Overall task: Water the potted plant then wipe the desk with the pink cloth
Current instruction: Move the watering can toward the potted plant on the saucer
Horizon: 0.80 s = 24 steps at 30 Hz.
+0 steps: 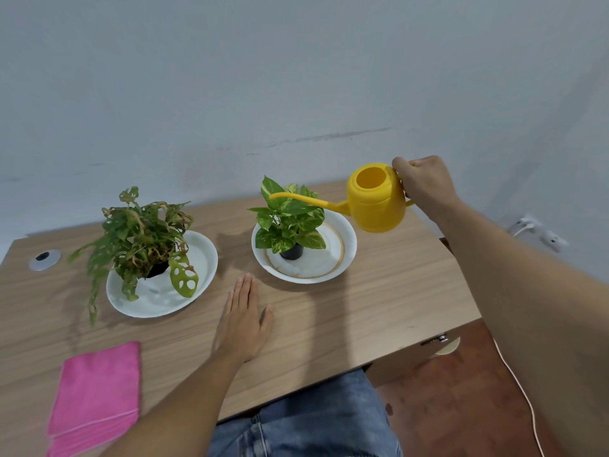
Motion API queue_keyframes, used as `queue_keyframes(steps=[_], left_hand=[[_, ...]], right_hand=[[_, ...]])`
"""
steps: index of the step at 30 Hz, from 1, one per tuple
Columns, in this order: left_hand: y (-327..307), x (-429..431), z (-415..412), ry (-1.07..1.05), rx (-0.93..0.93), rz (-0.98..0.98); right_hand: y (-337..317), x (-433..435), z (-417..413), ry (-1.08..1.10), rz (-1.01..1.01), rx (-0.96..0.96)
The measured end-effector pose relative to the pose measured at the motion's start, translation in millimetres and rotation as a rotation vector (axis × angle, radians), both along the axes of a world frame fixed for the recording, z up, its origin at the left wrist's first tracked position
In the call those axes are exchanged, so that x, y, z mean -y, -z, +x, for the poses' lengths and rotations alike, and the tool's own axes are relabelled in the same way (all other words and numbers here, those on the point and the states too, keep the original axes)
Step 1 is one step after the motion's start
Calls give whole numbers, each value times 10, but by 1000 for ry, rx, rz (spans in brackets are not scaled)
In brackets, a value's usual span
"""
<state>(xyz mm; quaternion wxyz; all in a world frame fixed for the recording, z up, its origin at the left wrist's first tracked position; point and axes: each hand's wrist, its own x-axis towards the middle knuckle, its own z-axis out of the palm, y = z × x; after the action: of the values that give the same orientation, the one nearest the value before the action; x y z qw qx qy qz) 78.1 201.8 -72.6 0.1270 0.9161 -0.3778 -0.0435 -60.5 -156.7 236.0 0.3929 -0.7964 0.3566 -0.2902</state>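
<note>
**Watering under way, wiping not begun**

The right hand [425,184] grips the handle of the yellow watering can [375,199], held in the air with its spout over the leaves of the potted plant [290,222] in the right white dish [346,258]. No water stream is visible. The left hand [244,318] lies flat and empty on the counter [379,301]. The folded pink cloth [99,387] sits untouched near the front left edge. No writing or brand can be read.

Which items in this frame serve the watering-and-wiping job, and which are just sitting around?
In use: yellow plastic watering can in the right hand; small variegated potted plant under the spout; folded pink cloth; wooden desk.
Idle: holey-leaved potted plant; white saucers; silver cable grommet; left hand, flat on the desk.
</note>
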Motion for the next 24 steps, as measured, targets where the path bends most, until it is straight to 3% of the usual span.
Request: queue_keyframes(steps=[24], left_hand=[[-32, -6, -25, -8, -5, -1]], right_hand=[[63, 244, -464, 117, -44, -68]])
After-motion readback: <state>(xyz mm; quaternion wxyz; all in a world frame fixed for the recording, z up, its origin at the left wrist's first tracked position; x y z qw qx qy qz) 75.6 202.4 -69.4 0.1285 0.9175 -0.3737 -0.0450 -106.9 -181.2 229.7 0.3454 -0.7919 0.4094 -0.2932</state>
